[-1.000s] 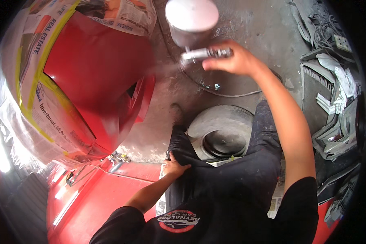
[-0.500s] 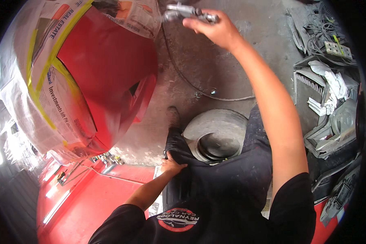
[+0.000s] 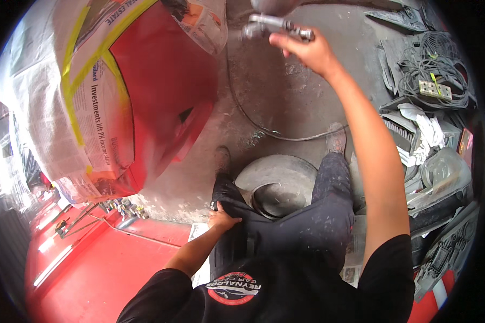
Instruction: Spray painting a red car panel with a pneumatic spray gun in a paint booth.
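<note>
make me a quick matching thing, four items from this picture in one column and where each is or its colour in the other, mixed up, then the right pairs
1. spray gun
2. left hand
3. tire
4. tape

a. on the floor, between the legs
b. yellow, along the edge of the red panel
c. held in the right hand
d. resting on the left leg

Pairs: 1-c, 2-d, 3-a, 4-b
</note>
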Demonstrator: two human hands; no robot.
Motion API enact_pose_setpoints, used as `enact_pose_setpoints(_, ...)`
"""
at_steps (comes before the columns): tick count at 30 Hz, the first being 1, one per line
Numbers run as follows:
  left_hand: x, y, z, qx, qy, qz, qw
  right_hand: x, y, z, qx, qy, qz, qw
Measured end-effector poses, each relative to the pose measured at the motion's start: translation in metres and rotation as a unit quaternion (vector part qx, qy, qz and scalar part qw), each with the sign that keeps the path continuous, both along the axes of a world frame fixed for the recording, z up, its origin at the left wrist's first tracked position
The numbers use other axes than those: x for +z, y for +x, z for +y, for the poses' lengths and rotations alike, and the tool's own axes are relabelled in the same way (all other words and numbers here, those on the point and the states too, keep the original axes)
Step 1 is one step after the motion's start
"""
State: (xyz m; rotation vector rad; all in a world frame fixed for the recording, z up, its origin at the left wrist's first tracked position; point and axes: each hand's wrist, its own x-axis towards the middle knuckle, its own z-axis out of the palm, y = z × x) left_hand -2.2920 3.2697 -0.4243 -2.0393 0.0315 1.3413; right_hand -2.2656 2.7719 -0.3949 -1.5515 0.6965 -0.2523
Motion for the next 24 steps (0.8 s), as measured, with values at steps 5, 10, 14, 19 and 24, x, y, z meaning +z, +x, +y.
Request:
enact_pose_setpoints(5, 0.001, 0.002, 0.002, 0.011, 0.0, 0.0, 1.0, 0.026, 0.013, 0.003, -0.075, -0.047, -0.034, 0.995)
enact_pose_setpoints(10, 0.002, 0.005, 0.004, 0.004, 0.024, -0.01, 1.0, 0.044, -0.045, 0.047, 0.108, 0.041, -0.027, 0.993)
enact_pose_setpoints(14, 0.003, 0.008, 0.002, 0.034, 0.027, 0.004, 0.999, 0.063, -0.049, 0.041, 0.241, 0.081, 0.016, 0.967)
enact_pose_setpoints(19, 0.005, 0.006, 0.001, 0.044, 0.022, 0.021, 0.999, 0.066, -0.004, -0.001, 0.046, 0.021, 0.029, 0.998)
enact_pose_setpoints(24, 0.003, 0.003, 0.002, 0.051, 0.004, 0.012, 0.999, 0.086, 0.026, -0.018, -0.086, -0.028, -0.039, 0.995)
